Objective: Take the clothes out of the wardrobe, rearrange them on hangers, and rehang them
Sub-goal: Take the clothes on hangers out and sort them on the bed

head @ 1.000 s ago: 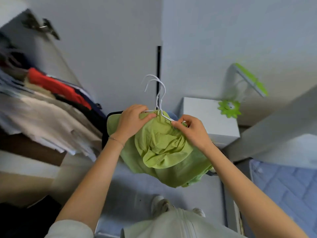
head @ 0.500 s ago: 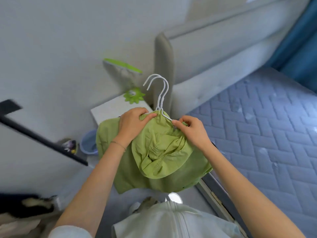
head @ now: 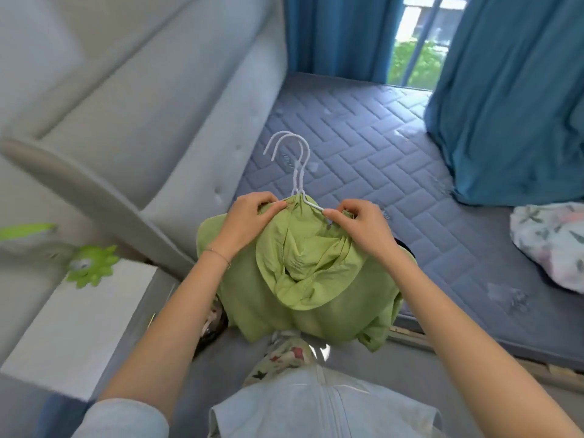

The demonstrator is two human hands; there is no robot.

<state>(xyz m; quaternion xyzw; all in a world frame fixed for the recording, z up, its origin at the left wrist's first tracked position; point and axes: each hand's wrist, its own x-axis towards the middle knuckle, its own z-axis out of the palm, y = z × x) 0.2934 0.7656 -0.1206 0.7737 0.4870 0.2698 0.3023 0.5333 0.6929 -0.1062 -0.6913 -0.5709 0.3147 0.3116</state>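
A light green hooded garment (head: pixel 303 279) hangs on white hangers (head: pixel 297 165), with two white hooks sticking up together above its neck. My left hand (head: pixel 249 219) grips the garment's left shoulder over the hanger. My right hand (head: pixel 357 222) pinches the right shoulder and the hanger's white arm. The hood droops down the middle toward me. I hold the bundle in the air at the near edge of the bed. The wardrobe is out of view.
A bare blue quilted mattress (head: pixel 395 159) lies ahead, with a grey padded headboard (head: pixel 151 99) at left. A floral pillow (head: pixel 553 245) sits at the right. A white nightstand (head: pixel 82 324) with a green lamp (head: pixel 88 270) stands at lower left. Blue curtains (head: pixel 505 90) hang beyond.
The view has swung right, from the wardrobe past the nightstand to the bed. Both hands keep the same hold on the green garment and hangers.
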